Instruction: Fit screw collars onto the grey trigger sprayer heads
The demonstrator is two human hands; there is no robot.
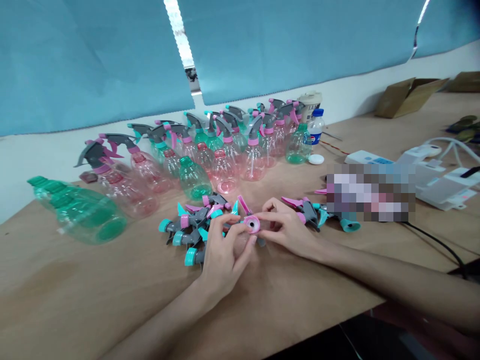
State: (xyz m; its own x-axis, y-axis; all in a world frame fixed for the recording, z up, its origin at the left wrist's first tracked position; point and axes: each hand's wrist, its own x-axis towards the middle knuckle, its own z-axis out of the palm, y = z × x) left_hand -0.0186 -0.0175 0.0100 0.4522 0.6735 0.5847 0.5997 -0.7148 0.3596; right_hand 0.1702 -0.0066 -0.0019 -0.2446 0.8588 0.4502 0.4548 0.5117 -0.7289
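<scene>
Between my two hands is a spray head [252, 224] with a pink collar, its round opening turned toward me. My left hand [227, 250] pinches the collar from the left with thumb and fingers. From the right, the fingertips of my right hand [287, 227] close on the same collar. A pink trigger sticks up above it; the grey body is mostly hidden. Just left of my left hand lies a pile of grey spray heads [195, 220] with teal and pink collars. More spray heads [309, 212] lie beyond my right hand.
Pink and green clear bottles [225, 172], many topped with spray heads, stand along the wall. Green bottles [80, 210] are at the left. A soda bottle [317, 127], a paper cup [310, 104], a white power strip [369, 159] and a cardboard box [407, 97] are farther right.
</scene>
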